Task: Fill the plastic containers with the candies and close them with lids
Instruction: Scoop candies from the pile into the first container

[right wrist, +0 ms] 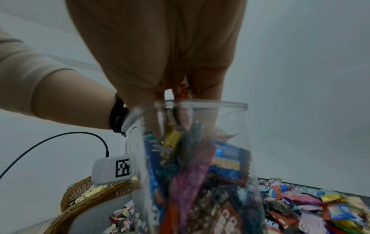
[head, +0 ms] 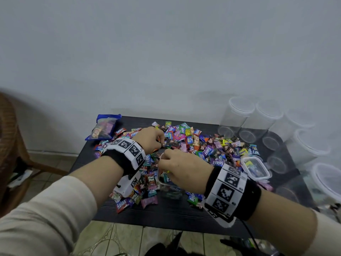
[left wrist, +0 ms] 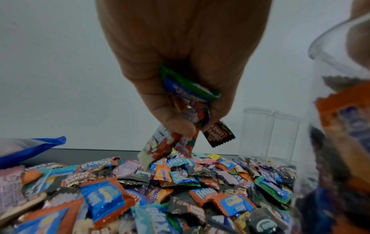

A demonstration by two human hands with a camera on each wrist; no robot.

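A heap of wrapped candies [head: 212, 148] covers the black table [head: 166, 217]. My left hand [head: 156, 140] hovers over the heap's back left and grips a small bunch of candies [left wrist: 186, 110] between thumb and fingers. A clear plastic container [head: 171, 189] stands amid the candies near the front, partly filled. My right hand [head: 166, 159] is at its mouth. In the right wrist view its fingers [right wrist: 208, 95] dip into the container [right wrist: 190, 174] with an orange-white candy [right wrist: 183, 88] pinched between them. The same container [left wrist: 340, 142] shows at the right edge of the left wrist view.
Several empty clear containers [head: 239, 117], some with white lids, stand at the back right and along the right edge. A rectangular clip-lid box [head: 255, 168] sits right of the heap. A blue candy bag [head: 105, 126] lies at the back left. A wicker chair [head: 11, 135] stands at the left.
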